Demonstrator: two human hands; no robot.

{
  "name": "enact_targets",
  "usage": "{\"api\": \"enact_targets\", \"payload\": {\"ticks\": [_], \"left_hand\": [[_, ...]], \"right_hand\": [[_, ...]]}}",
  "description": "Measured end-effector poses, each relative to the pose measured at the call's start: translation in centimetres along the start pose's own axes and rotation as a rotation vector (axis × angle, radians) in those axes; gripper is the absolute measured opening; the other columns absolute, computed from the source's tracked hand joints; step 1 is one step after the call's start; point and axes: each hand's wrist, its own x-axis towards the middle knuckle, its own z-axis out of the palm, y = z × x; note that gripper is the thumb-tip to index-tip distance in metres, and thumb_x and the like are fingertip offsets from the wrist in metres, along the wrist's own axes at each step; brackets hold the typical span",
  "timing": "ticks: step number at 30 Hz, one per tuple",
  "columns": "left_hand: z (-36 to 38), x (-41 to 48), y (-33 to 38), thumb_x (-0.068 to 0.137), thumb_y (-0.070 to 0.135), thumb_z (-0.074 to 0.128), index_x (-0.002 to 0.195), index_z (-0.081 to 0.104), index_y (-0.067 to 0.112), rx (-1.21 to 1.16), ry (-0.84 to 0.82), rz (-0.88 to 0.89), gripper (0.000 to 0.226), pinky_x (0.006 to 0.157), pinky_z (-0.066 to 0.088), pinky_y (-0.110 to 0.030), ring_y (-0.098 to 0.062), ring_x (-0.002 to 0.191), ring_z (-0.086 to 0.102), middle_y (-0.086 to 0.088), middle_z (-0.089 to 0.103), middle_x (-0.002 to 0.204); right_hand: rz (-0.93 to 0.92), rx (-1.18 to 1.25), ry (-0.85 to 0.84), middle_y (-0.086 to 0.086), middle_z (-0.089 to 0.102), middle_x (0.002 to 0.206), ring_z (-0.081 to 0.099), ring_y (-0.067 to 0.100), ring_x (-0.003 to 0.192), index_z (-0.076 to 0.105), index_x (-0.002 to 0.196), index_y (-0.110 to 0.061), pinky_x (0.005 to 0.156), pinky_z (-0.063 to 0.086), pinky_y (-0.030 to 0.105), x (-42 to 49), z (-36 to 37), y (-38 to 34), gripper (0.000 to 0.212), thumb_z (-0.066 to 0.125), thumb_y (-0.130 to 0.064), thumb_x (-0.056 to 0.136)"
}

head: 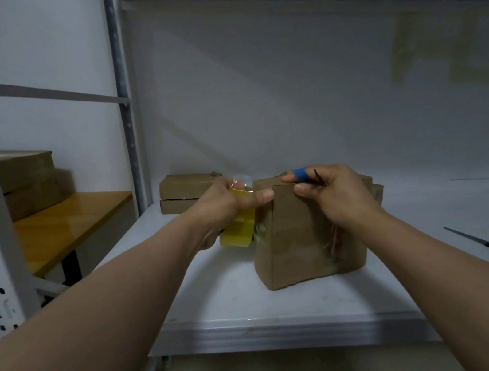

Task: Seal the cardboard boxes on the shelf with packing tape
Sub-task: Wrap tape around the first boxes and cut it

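Head cam: box (305,246) sits on the shelf (258,312), right between both hands. Left hand (223,203) grips the tape roll (239,231) at its top-left edge, right hand (335,192) pinches the top, so I'd guess tape runs left-to-right.

Both bare forearms reach up from the bottom corners of the frame and meet near the centre. I have the left hand (224,205) just left of centre, fingers curled round the yellow roll of packing tape (239,231), which hangs under the palm. Its thumb (266,196) stretches right, onto the top edge of the brown cardboard box (304,240). The right hand (339,198) sits just right of centre, its back toward me. Its index finger (289,179), wrapped in a blue band (301,172), lies along that top edge while its thumb presses just below, pinching the edge. The other fingers curl inward; I cannot see their tips.
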Motion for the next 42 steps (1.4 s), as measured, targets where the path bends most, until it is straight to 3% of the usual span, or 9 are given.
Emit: {"api": "enact_targets", "payload": {"ticks": [3,7,10,13,17,25,31,36,42], "left_hand": [[0.1,0.5,-0.1,0.046,0.037,0.096,0.120,0.053,0.017,0.017,0.030,0.007,0.087,0.073,0.059,-0.038,-0.023,0.099,0.067,-0.006,0.066,0.112],[-0.2,1.6,-0.2,0.034,0.049,0.099,0.119,0.062,0.010,0.037,0.058,0.011,0.101,0.074,0.062,-0.046,-0.029,0.097,0.072,-0.010,0.072,0.112],[0.0,1.9,-0.1,0.057,0.042,0.091,0.108,0.071,0.008,-0.015,0.049,0.010,0.064,0.065,0.059,-0.034,-0.024,0.086,0.072,-0.011,0.074,0.103],[-0.1,1.8,-0.4,0.064,0.033,0.083,0.092,0.072,0.013,-0.118,-0.003,-0.027,0.036,0.075,0.054,-0.038,-0.024,0.077,0.065,-0.009,0.071,0.089],[-0.5,1.5,-0.6,0.078,0.030,0.074,0.098,0.067,0.011,-0.166,-0.029,-0.043,0.028,0.068,0.055,-0.034,-0.026,0.078,0.062,-0.011,0.067,0.090],[-1.3,1.0,-1.2,0.090,0.027,0.060,0.104,0.065,0.012,-0.251,0.004,0.001,0.021,0.076,0.054,-0.037,-0.024,0.074,0.069,-0.007,0.072,0.082],[-2.1,0.5,-1.2,0.091,0.024,0.057,0.101,0.066,0.012,-0.386,0.058,0.016,0.018,0.068,0.053,-0.035,-0.023,0.068,0.067,-0.007,0.071,0.075],[-2.3,0.6,-1.1,0.091,0.022,0.057,0.098,0.065,0.012,-0.439,0.098,0.036,0.015,0.057,0.056,-0.030,-0.020,0.057,0.068,-0.004,0.071,0.067],[-2.3,0.4,-1.1,0.078,0.029,0.071,0.101,0.065,0.009,-0.257,0.062,0.014,0.031,0.078,0.053,-0.042,-0.031,0.079,0.068,-0.016,0.070,0.096]], "right_hand": [[0.002,-0.024,-0.001,-0.024,0.069,0.097,0.061,-0.008,0.092,0.073,0.092,-0.036,0.086,0.047,0.014,0.6,-0.2,-0.4,0.025,0.064,-0.014,0.097],[-0.002,-0.072,-0.017,-0.017,0.070,0.105,0.059,-0.005,0.093,0.076,0.108,-0.029,0.085,0.048,0.013,1.2,0.1,-0.4,0.020,0.062,-0.017,0.099],[-0.016,-0.108,-0.008,-0.017,0.065,0.110,0.053,-0.011,0.087,0.073,0.117,-0.024,0.067,0.039,-0.002,1.7,-0.1,-1.0,0.024,0.058,-0.016,0.102],[-0.052,-0.088,0.094,-0.019,0.062,0.117,0.053,-0.010,0.100,0.072,0.120,-0.025,0.072,0.033,-0.007,1.8,-0.7,-1.0,0.027,0.055,-0.014,0.103],[-0.057,-0.005,0.387,-0.019,0.064,0.117,0.056,0.001,0.116,0.072,0.118,-0.028,0.096,0.039,0.012,1.7,-1.8,-0.7,0.029,0.051,-0.012,0.104],[-0.044,0.142,0.661,-0.011,0.072,0.104,0.068,0.006,0.081,0.068,0.097,-0.034,0.084,0.057,0.026,2.2,-5.3,-2.0,0.022,0.056,-0.016,0.100],[0.154,0.051,0.350,-0.007,0.073,0.088,0.062,0.008,0.072,0.069,0.081,-0.025,0.069,0.046,0.029,1.7,-7.5,-3.7,0.029,0.069,-0.053,0.089],[0.286,0.123,0.006,-0.002,0.073,0.076,0.065,0.001,0.047,0.070,0.090,-0.016,0.035,0.040,0.011,-0.2,-7.9,-4.6,0.023,0.074,-0.039,0.088],[0.512,0.055,-0.111,0.001,0.074,0.098,0.068,0.014,0.078,0.063,0.119,-0.018,0.054,0.045,0.026,-0.9,-7.7,-2.1,0.034,0.075,-0.028,0.089]]}}
